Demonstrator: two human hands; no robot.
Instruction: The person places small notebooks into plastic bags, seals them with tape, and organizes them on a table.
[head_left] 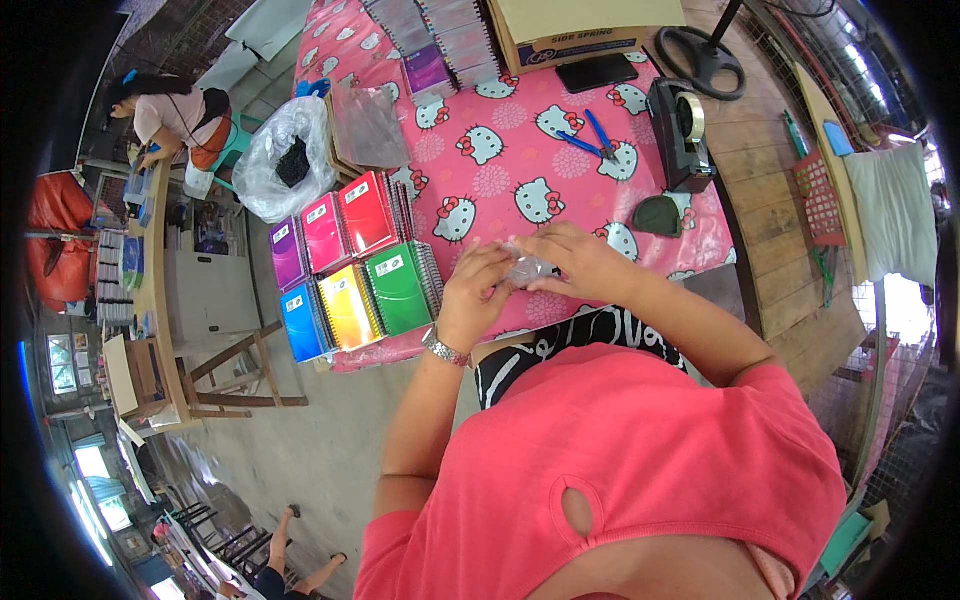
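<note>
Near the front edge of the pink table, my left hand (474, 292) and my right hand (584, 262) meet around a small crumpled piece of clear plastic (530, 268). The fingers of both hands are closed on it. What may be inside the plastic is too small to make out. A silver watch sits on my left wrist. To the left of my hands stand stacks of spiral notebooks with a green (398, 290), a yellow (350, 308) and a red (369, 214) cover among them. A dark green flat piece (657, 216) lies to the right.
Blue-handled pliers (600, 142), a black phone (597, 73) and a black tape dispenser (676, 140) lie farther back on the table. A cardboard box (580, 45) and more notebook stacks (455, 45) stand at the far edge. Plastic bags (285, 160) hang at the left. Another person sits far left.
</note>
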